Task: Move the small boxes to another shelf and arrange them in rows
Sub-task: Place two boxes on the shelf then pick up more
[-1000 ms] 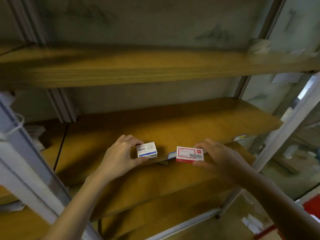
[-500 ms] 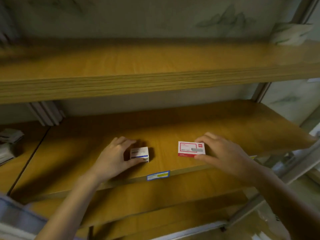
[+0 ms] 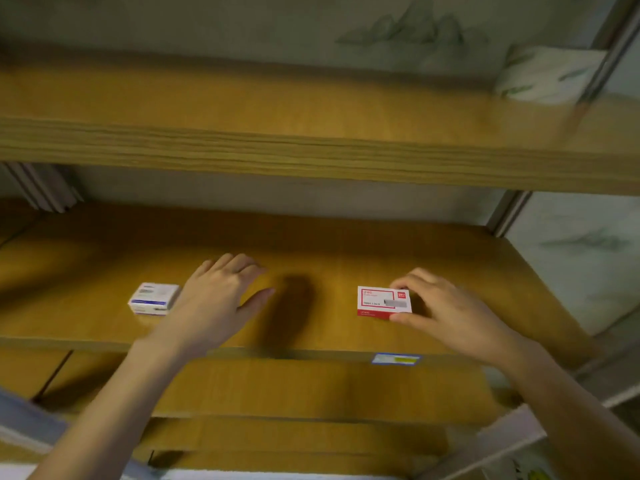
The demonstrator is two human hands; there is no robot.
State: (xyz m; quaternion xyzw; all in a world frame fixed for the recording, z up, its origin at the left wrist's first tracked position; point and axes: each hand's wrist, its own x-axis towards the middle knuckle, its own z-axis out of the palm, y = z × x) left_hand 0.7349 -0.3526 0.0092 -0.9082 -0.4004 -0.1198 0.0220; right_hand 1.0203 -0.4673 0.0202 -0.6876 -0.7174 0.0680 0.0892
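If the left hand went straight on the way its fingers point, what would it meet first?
Probably nothing soon: the left hand points over bare wooden shelf toward the pale back wall. The small blue-and-white box lies off to its left; depth is unclear.

1. The middle shelf (image 3: 329, 237) is honey-brown wood-grain board, smooth with a soft sheen.
2. The upper shelf (image 3: 277, 109) is the same board; its front edge shows streaky, banded grain and looks matt.
3. The red-and-white box (image 3: 379, 301) is printed card, smooth and faintly glossy.
4. The blue-and-white box (image 3: 154, 298) also looks like card, though it is blurred.
5. The shelf label (image 3: 395, 359) is a smooth slip; paper or plastic, I cannot tell.
6. The upright post (image 3: 509, 213) looks like grey metal with a dull finish.
7. The back wall (image 3: 242, 22) is pale, smooth and marbled.
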